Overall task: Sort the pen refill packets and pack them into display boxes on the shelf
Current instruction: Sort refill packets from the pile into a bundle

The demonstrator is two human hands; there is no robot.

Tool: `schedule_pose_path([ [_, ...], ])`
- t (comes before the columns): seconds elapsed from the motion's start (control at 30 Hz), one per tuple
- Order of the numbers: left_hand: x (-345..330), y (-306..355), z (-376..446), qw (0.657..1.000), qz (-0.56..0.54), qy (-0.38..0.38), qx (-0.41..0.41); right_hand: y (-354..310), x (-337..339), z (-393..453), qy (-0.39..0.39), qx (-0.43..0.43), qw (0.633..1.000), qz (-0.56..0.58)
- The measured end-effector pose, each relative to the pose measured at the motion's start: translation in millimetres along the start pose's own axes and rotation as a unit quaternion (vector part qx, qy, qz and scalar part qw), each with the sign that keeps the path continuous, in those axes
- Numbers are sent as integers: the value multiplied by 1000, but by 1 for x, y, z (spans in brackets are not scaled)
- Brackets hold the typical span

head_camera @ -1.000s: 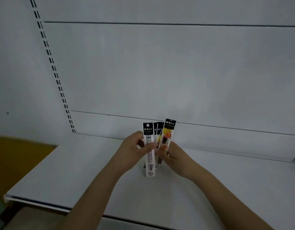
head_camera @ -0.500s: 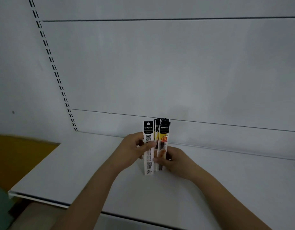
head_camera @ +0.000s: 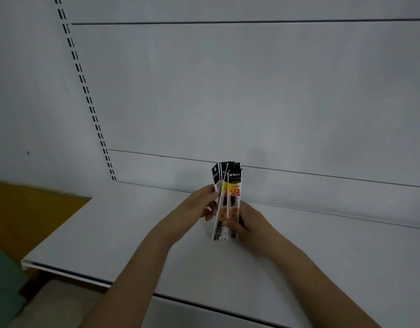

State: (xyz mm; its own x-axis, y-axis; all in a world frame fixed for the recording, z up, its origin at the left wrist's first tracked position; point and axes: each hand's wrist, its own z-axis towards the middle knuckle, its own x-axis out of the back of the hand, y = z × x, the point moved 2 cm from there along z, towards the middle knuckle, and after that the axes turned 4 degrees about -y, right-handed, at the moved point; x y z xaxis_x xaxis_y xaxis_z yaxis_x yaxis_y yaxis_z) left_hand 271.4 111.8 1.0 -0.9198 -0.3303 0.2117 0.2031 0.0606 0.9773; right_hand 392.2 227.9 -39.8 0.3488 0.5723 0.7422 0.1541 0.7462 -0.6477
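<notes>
A bundle of pen refill packets point(head_camera: 227, 197), long and narrow with black tops and a yellow and orange label on the front one, stands upright on the white shelf point(head_camera: 109, 221). My left hand point(head_camera: 199, 209) grips the bundle from its left side, fingers curled on the packets' edge. My right hand point(head_camera: 249, 223) holds the lower right part, thumb pressed across the front packet. The packets' bottom ends rest on or just above the shelf. No display box is in view.
The shelf's white back panel point(head_camera: 227, 91) rises behind the packets, with a slotted upright point(head_camera: 90, 107) at the left. The shelf's front edge point(head_camera: 62, 268) runs low at the left. A yellow-brown surface point(head_camera: 26, 209) lies beyond the shelf's left end.
The white packet that stood apart at the left has been pushed in against the others, so the bundle is now tighter. Both hands stayed on it.
</notes>
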Motion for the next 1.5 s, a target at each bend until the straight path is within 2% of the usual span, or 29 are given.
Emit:
schedule_pose_path([
  [0.1,-8,1,3,997,61,-26,-24,5,-6,3,-6,3,1000,-4],
  [0.23,-11,5,11,986,115,107,-61,0,-13,0,-24,-9,1000,9],
  [0.37,-15,4,15,978,130,151,-57,-6,-14,-4,15,-76,997,-29],
  [0.57,-14,13,13,986,128,98,-49,-3,-13,-3,8,-91,996,-1],
  [0.73,-6,23,13,988,143,37,-48,0,-7,-5,-45,-75,993,82],
  [0.9,-7,31,15,988,144,15,-52,-1,-7,-7,-49,-64,994,70],
  [1.07,-5,36,12,994,84,-51,-51,-2,-1,-10,-45,-45,995,82],
  [1.27,0,38,11,984,170,-31,-42,3,1,-8,-26,-48,996,77],
  [1.43,6,40,6,978,200,-57,-34,3,3,-6,-28,-37,997,68],
  [1.5,11,43,4,973,223,-41,-34,6,2,-4,-23,-46,997,58],
])
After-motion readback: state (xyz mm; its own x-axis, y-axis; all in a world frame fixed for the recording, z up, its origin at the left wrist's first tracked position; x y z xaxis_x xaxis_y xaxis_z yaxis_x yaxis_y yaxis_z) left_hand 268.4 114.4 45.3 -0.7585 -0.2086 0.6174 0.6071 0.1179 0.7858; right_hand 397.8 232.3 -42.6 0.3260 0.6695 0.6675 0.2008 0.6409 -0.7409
